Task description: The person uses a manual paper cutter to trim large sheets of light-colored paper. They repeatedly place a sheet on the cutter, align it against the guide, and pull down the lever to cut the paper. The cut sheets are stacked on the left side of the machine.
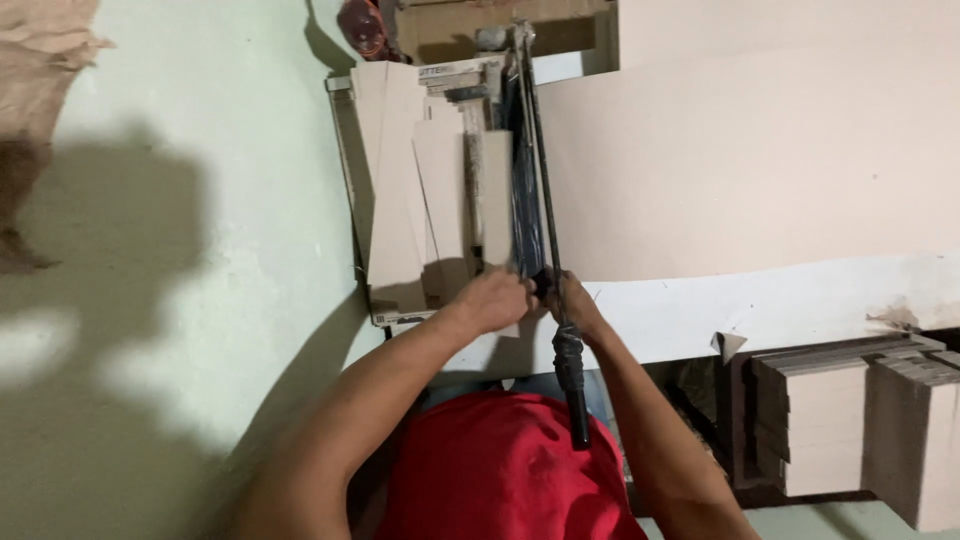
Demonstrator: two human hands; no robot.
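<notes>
A lever paper cutter [470,75] lies on the work surface, its long black blade arm [538,170] lowered along the right side. Several tan cardboard strips [400,190] lie on its bed. My left hand [492,298] presses down on the near end of the strips beside the blade. My right hand [578,305] is wrapped around the blade arm just above its black handle grip [572,385]. A big beige cardboard sheet [740,150] extends to the right of the blade.
Stacks of cut cardboard pieces [850,415] stand at the lower right below a white table edge [760,305]. A pale green wall or floor [200,300] fills the left. A dark red object [362,28] sits at the top beyond the cutter.
</notes>
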